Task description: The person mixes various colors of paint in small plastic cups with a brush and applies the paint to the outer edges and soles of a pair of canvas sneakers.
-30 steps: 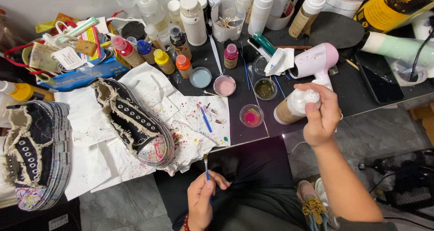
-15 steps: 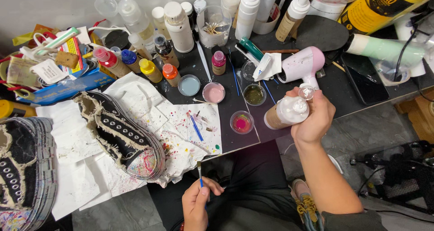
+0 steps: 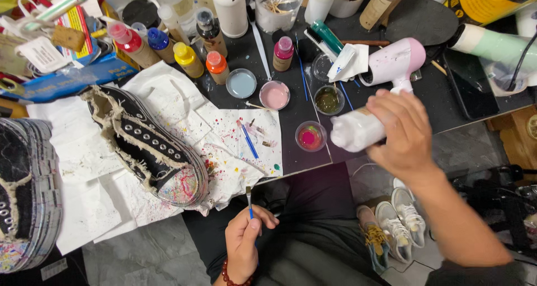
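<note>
With the right hand point(image 3: 404, 130) clamped on the white bottle point(image 3: 358, 130) and the left hand point(image 3: 244, 242) pinching the brush point(image 3: 249, 203), tipping slowly over the pink dish point(image 3: 310, 136) near the surface's point(image 3: 291, 109) front edge seemed wisest.

The right hand point(image 3: 404, 130) is gripping a white bottle point(image 3: 357, 131) above the desk point(image 3: 302, 109) edge, while the left hand point(image 3: 245, 242) is pinching a small brush point(image 3: 249, 201) beside the black sneaker point(image 3: 148, 146).

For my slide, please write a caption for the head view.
Right hand holds a white bottle; left hand holds a brush near a black sneaker.
</note>
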